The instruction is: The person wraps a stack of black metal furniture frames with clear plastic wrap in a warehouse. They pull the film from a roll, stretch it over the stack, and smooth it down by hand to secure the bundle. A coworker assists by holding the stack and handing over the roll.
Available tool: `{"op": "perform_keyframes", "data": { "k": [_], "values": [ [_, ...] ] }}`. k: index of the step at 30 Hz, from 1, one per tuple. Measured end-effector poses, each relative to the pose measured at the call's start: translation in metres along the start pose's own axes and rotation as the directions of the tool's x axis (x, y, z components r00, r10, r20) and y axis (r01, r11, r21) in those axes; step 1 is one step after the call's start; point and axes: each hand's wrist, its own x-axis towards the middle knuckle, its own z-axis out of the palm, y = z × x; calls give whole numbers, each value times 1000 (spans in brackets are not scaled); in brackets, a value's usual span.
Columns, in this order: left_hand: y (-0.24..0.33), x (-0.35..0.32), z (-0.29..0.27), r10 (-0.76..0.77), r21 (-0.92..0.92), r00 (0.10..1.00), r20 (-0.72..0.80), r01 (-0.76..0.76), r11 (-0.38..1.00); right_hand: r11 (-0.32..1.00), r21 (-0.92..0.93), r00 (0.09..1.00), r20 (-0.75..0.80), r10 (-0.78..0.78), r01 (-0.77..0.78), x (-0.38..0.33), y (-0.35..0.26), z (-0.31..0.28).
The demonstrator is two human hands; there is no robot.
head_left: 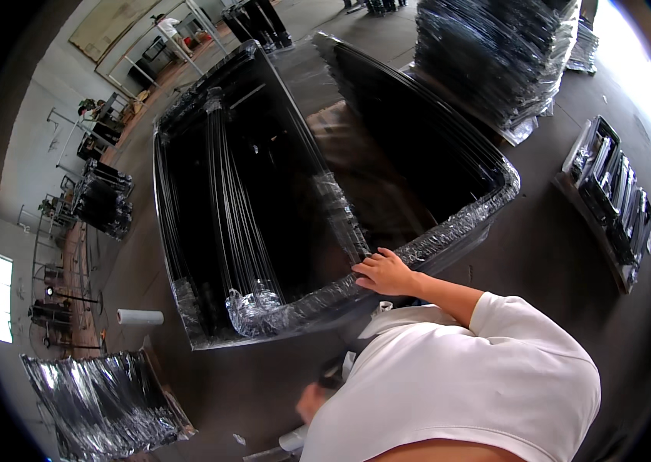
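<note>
A big stack of black metal frames (279, 192), bound in clear plastic film, stands upright on the floor in the middle of the view. A person in a white T-shirt (479, 377) bends over just below it. That person's hand (383, 273) rests flat on the film-wrapped near rim (448, 231) of the stack. Neither my left hand nor my right hand shows in the picture.
More film-wrapped stacks stand at the top right (495, 54), at the left (102, 200) and at the lower left (102, 400). A white roll (140, 316) lies on the concrete floor. A flat pallet of wrapped parts (610, 200) sits at the right.
</note>
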Motion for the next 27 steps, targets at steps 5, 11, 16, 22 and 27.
{"op": "perform_keyframes", "data": {
  "k": [5,11,16,22,27],
  "values": [
    [67,53,-112,-36,-224,879,-475,-82,971,991,129,984,176,12,-35,9,4,-8],
    [139,130,-74,-414,-999,910,26,32,8,463,867,965,250,-82,-185,44,-42,-53],
    [229,155,-1,-27,-879,929,368,339,-336,-299,954,995,24,93,5,36,-53,-82],
    [262,146,14,331,-775,746,577,628,-64,-431,901,974,51,219,50,27,-50,-125],
    [273,156,3,449,-792,692,565,607,61,-467,884,959,153,238,-25,17,-31,-127]
  ]
}}
